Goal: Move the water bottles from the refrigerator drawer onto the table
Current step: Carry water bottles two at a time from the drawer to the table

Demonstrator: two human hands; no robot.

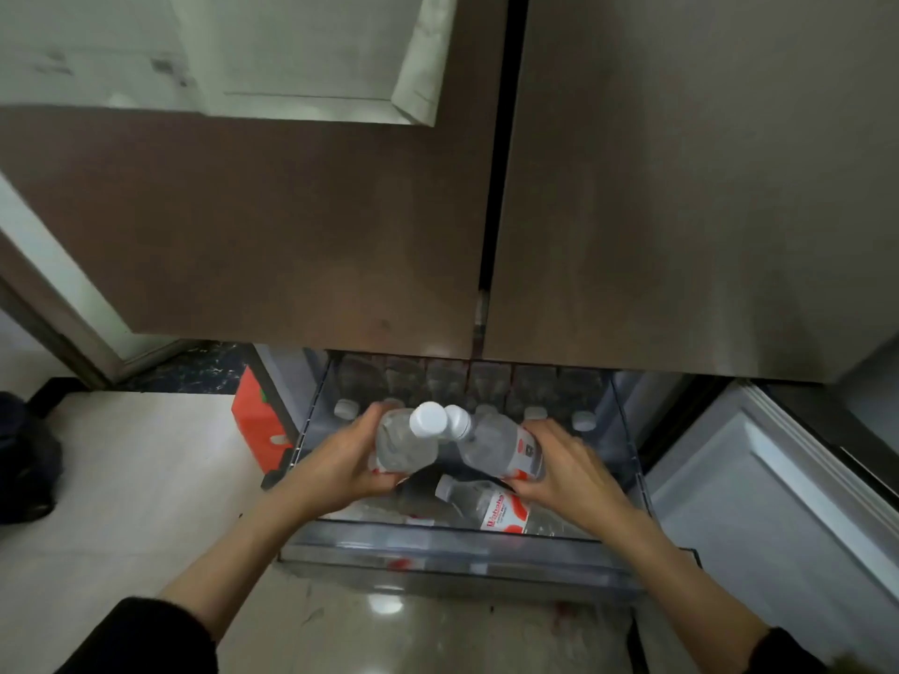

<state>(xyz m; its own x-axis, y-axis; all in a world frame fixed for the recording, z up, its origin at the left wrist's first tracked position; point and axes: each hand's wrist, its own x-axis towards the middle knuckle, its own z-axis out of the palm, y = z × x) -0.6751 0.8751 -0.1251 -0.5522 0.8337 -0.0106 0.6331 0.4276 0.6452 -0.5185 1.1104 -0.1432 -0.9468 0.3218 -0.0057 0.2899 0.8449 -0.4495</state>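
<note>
Over the open refrigerator drawer, left hand and right hand each grip a water bottle, caps touching at twelve o'clock. More bottles lie beneath. Next: carry both to the unseen bench.

- The scene is dim and flat, with a cool, greyish cast.
- A small bright glare spot sits on the glossy floor just in front of the drawer.
- The brown refrigerator doors show only a soft, dull sheen.
- The back of the drawer lies in shadow, and the bottles standing there are murky.
- Wide-angle distortion bends straight lines near the edges.
- The whole picture is soft; the hands and the label print are slightly blurred.
</note>
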